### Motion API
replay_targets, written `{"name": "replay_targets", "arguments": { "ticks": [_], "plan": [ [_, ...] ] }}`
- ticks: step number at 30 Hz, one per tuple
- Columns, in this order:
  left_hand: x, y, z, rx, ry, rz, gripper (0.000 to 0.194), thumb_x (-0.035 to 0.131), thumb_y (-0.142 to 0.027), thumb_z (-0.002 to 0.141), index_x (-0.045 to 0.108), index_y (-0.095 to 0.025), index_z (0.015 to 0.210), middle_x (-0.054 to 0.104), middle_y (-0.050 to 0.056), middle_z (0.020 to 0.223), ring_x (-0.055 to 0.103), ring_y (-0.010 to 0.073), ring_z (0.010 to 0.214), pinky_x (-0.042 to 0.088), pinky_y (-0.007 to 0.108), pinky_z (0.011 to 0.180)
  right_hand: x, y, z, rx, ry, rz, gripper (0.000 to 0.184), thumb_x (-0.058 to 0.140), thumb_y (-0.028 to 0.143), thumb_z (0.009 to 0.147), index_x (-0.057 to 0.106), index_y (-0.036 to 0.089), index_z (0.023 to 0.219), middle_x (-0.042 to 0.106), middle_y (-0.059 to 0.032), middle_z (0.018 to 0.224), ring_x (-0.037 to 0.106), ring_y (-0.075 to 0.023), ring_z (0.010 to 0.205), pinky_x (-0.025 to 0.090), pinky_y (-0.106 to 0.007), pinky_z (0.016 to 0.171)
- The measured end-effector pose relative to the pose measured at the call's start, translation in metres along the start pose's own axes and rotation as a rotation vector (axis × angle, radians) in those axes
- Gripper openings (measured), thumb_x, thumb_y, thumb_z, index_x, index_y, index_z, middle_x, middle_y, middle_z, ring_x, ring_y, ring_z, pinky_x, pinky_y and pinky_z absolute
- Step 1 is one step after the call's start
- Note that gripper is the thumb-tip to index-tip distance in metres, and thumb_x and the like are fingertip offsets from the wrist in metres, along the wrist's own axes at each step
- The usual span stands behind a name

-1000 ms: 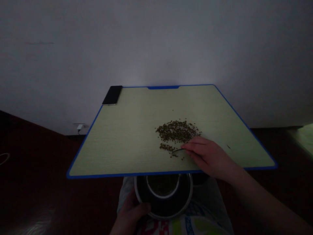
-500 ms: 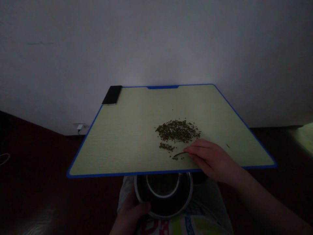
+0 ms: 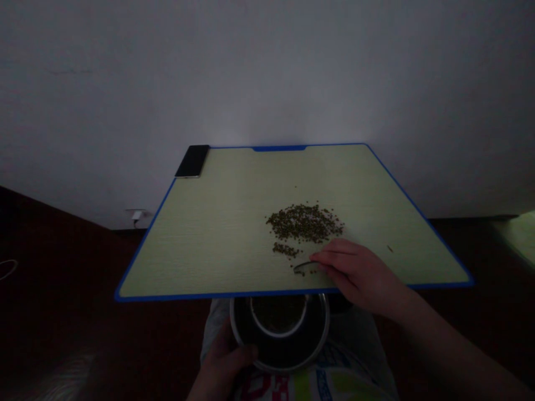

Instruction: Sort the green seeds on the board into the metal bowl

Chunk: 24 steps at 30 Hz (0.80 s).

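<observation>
My right hand (image 3: pixel 357 273) pinches the handle of a thin metal spoon (image 3: pixel 303 266), its tip down among a few stray grains at the table's near edge. Just beyond lies a loose pile of small brownish-green grains (image 3: pixel 305 223), too small to name surely. A smaller cluster (image 3: pixel 285 249) sits between pile and spoon. Below the edge, on my lap, rests a round metal bowl (image 3: pixel 288 356) with dark contents that I cannot make out. My left hand (image 3: pixel 228 359) grips its left rim, thumb over the edge, other fingers hidden beneath.
The pale table (image 3: pixel 209 234) has a blue rim and stands against a grey wall. A dark phone (image 3: pixel 192 161) lies at its far left corner. A small brown sliver (image 3: pixel 389 248) lies to the right. A plug (image 3: pixel 137 216) sits in the wall at left.
The spoon's tip has shifted slightly left over the stray grains, and the right hand a little with it. My left hand and the bowl stay where they were.
</observation>
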<state>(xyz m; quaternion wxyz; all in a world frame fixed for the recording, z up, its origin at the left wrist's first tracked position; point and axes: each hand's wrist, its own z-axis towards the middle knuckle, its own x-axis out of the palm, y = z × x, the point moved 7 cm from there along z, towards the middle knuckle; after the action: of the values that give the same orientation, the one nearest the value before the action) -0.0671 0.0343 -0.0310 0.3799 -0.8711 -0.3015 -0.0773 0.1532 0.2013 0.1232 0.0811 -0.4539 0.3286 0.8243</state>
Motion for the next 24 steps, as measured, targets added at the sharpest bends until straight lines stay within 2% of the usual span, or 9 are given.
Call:
{"name": "replay_targets", "arguments": {
  "ticks": [5, 12, 17, 24],
  "plan": [
    [-0.002, -0.001, 0.0, 0.018, -0.015, 0.015, 0.083, 0.097, -0.023, 0.053, 0.075, -0.021, 0.133, 0.088, 0.015, 0.118, 0.07, 0.046, 0.134, 0.053, 0.052, 0.115, -0.002, 0.0, -0.003, 0.012, -0.019, 0.001, 0.027, 0.054, 0.015, 0.104, 0.079, 0.02, 0.114, 0.081, -0.0082, 0.094, 0.075, -0.0193, 0.085, 0.063, -0.031, 0.075],
    [-0.001, 0.001, 0.001, 0.004, -0.008, 0.003, 0.088, 0.097, -0.024, 0.053, 0.071, -0.02, 0.137, 0.087, 0.017, 0.12, 0.072, 0.0467, 0.13, 0.052, 0.054, 0.114, 0.0, 0.005, -0.006, 0.003, -0.024, 0.003, 0.026, 0.054, 0.016, 0.105, 0.078, 0.018, 0.113, 0.08, -0.0085, 0.093, 0.075, -0.0192, 0.084, 0.063, -0.031, 0.076],
    [0.0, 0.0, 0.001, 0.015, 0.009, 0.036, 0.087, 0.096, -0.024, 0.053, 0.071, -0.017, 0.136, 0.088, 0.017, 0.113, 0.075, 0.045, 0.123, 0.058, 0.05, 0.106, 0.005, 0.01, -0.004, -0.022, -0.035, 0.004, 0.026, 0.053, 0.015, 0.105, 0.078, 0.014, 0.112, 0.079, -0.0094, 0.09, 0.074, -0.0187, 0.081, 0.063, -0.03, 0.074],
    [-0.009, 0.006, 0.007, 0.004, 0.007, 0.055, 0.094, 0.094, -0.022, 0.054, 0.064, -0.014, 0.143, 0.086, 0.021, 0.121, 0.077, 0.0429, 0.119, 0.059, 0.047, 0.1, 0.013, 0.01, 0.0, 0.026, 0.014, 0.031, 0.028, 0.053, 0.016, 0.105, 0.079, 0.012, 0.114, 0.081, -0.0113, 0.093, 0.077, -0.0203, 0.088, 0.064, -0.032, 0.08]
  ]
}}
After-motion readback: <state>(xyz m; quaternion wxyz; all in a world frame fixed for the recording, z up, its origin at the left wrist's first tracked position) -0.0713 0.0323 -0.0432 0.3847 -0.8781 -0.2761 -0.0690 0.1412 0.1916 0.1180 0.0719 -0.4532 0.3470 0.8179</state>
